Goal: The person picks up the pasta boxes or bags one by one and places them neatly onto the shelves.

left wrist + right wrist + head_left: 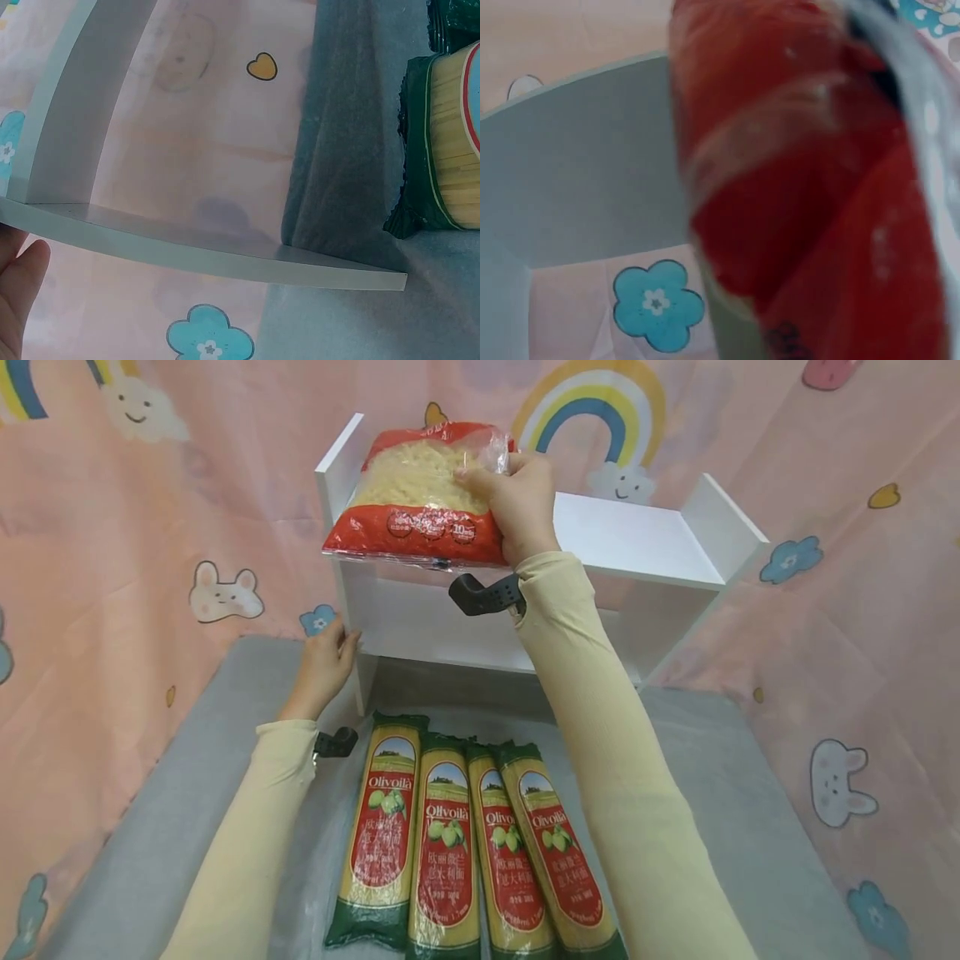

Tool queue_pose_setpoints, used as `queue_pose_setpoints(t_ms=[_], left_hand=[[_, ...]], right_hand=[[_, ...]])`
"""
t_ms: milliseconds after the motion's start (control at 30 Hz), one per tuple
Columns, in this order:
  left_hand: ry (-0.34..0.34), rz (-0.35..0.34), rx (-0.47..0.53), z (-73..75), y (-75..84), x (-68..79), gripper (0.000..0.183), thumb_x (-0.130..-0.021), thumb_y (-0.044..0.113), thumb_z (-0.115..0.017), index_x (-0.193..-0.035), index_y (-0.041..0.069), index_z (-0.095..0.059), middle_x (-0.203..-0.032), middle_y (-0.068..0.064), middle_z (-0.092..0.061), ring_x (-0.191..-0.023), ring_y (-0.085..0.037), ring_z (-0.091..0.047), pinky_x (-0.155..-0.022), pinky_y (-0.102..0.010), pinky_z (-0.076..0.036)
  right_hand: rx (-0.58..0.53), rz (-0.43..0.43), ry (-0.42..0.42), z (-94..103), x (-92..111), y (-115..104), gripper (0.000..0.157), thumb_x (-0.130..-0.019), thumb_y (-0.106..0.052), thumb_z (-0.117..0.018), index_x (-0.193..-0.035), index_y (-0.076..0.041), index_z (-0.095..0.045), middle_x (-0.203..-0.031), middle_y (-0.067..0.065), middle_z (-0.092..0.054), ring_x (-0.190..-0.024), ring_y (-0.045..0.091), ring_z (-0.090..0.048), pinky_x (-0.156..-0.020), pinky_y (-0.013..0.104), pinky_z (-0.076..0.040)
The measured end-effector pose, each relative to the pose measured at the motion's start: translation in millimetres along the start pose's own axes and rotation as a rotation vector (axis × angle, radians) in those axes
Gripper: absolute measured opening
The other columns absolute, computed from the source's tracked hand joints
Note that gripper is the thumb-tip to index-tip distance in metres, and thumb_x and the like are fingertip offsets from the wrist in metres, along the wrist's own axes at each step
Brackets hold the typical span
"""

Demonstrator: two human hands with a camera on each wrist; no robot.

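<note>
My right hand [525, 506] grips the right side of a red and clear bag of dry noodles [420, 477], thumb over its front. The bag overlaps the left part of the upper shelf of a white shelf unit [630, 535] in the head view. Close up in the right wrist view, the red bag [802, 172] fills much of the picture and the hand is hidden. My left hand [322, 664] holds the left side panel of the unit low down; in the left wrist view only its fingertips [26, 270] show, right at the white panel edge [187, 259].
Several green-ended packs of Olivoilà spaghetti [446, 843] lie side by side on the grey cloth-covered table [720, 827] in front of the unit. A pink curtain [847, 635] with rainbows and rabbits hangs behind and at both sides.
</note>
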State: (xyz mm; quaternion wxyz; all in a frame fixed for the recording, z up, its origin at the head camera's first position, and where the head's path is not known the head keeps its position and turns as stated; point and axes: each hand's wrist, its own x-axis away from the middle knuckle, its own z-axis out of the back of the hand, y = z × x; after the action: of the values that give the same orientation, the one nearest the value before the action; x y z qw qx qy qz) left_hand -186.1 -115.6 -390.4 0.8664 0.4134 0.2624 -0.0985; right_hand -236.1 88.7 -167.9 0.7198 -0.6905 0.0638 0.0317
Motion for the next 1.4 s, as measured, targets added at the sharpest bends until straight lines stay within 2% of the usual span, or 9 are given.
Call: queue_pose_setpoints(t_ms=[100, 267, 333, 500, 633, 800, 1000, 1133, 1400], left_hand=[[0.018, -0.008, -0.017, 0.2, 0.2, -0.7, 0.012, -0.097, 0.006, -0.051, -0.092, -0.005, -0.053, -0.077, -0.024, -0.06, -0.072, -0.039, -0.06, -0.064, -0.049, -0.048], [0.017, -0.013, -0.03, 0.7, 0.7, -1.5, 0.012, -0.097, 0.006, -0.051, -0.096, -0.006, -0.054, -0.084, -0.026, -0.062, -0.081, -0.04, -0.063, -0.071, -0.051, -0.05], [0.012, -0.009, -0.032, 1.1, 0.6, -1.3, 0.012, -0.097, 0.006, -0.051, -0.095, -0.006, -0.053, -0.082, -0.026, -0.061, -0.078, -0.04, -0.062, -0.07, -0.051, -0.049], [-0.001, 0.0, -0.019, 1.7, -0.1, -0.5, 0.012, -0.097, 0.006, -0.051, -0.096, -0.006, -0.053, -0.084, -0.027, -0.061, -0.082, -0.04, -0.063, -0.072, -0.05, -0.05], [0.0, -0.002, 0.0, 1.8, -0.9, -1.2, 0.014, -0.097, 0.004, -0.051, -0.103, -0.008, -0.054, -0.096, -0.03, -0.062, -0.096, -0.043, -0.061, -0.08, -0.052, -0.05], [-0.009, 0.004, 0.003, 1.3, -1.3, -2.4, 0.016, -0.097, 0.005, -0.05, -0.105, -0.008, -0.054, -0.096, -0.03, -0.062, -0.099, -0.043, -0.061, -0.081, -0.052, -0.049], [-0.034, 0.019, 0.017, 2.7, -0.6, -2.3, 0.021, -0.099, 0.008, -0.048, -0.113, -0.007, -0.054, -0.105, -0.03, -0.062, -0.104, -0.043, -0.059, -0.084, -0.051, -0.049], [-0.038, 0.021, 0.029, 3.7, -0.4, -2.9, 0.021, -0.099, 0.008, -0.047, -0.112, -0.006, -0.054, -0.104, -0.029, -0.062, -0.104, -0.042, -0.059, -0.085, -0.051, -0.048], [-0.029, 0.027, 0.008, 4.0, -1.2, -3.1, 0.017, -0.099, 0.008, -0.047, -0.105, -0.006, -0.054, -0.098, -0.029, -0.062, -0.1, -0.042, -0.061, -0.081, -0.052, -0.049]], right_hand=[[0.035, -0.001, 0.005, -0.3, 0.3, 1.9, 0.033, -0.078, -0.009, -0.077, -0.105, 0.002, -0.063, -0.093, 0.008, -0.063, -0.078, 0.018, -0.064, -0.069, 0.027, -0.055], [0.113, -0.044, 0.011, 4.5, 0.3, 3.4, 0.04, -0.077, -0.015, -0.078, -0.11, -0.001, -0.061, -0.095, 0.007, -0.063, -0.079, 0.017, -0.063, -0.07, 0.026, -0.054], [0.134, -0.054, 0.004, 5.7, 0.5, 3.7, 0.041, -0.077, -0.016, -0.079, -0.11, -0.001, -0.061, -0.095, 0.007, -0.063, -0.079, 0.016, -0.063, -0.071, 0.026, -0.054], [0.172, -0.042, -0.028, 9.6, 2.0, 3.9, 0.034, -0.077, -0.021, -0.079, -0.099, -0.003, -0.061, -0.09, 0.004, -0.061, -0.077, 0.014, -0.061, -0.073, 0.025, -0.053], [0.163, -0.033, -0.053, 15.9, 2.9, 2.9, 0.031, -0.079, -0.026, -0.077, -0.093, -0.001, -0.065, -0.09, 0.005, -0.06, -0.079, 0.015, -0.059, -0.075, 0.027, -0.053], [0.132, -0.059, -0.063, 27.2, 4.7, 1.3, 0.038, -0.082, -0.027, -0.075, -0.106, 0.001, -0.067, -0.098, 0.008, -0.06, -0.084, 0.021, -0.063, -0.074, 0.032, -0.055], [0.19, -0.002, -0.084, 40.5, 8.9, 3.9, 0.04, -0.084, -0.028, -0.072, -0.111, 0.001, -0.067, -0.102, 0.008, -0.06, -0.087, 0.022, -0.064, -0.078, 0.031, -0.054], [0.225, 0.045, -0.086, 49.2, 12.7, 5.6, 0.037, -0.086, -0.026, -0.07, -0.111, 0.001, -0.066, -0.1, 0.008, -0.061, -0.083, 0.019, -0.063, -0.079, 0.028, -0.053], [0.197, 0.045, -0.094, 65.7, 20.7, 6.2, 0.036, -0.084, -0.027, -0.073, -0.107, 0.0, -0.067, -0.096, 0.01, -0.065, -0.078, 0.018, -0.066, -0.073, 0.026, -0.053]])
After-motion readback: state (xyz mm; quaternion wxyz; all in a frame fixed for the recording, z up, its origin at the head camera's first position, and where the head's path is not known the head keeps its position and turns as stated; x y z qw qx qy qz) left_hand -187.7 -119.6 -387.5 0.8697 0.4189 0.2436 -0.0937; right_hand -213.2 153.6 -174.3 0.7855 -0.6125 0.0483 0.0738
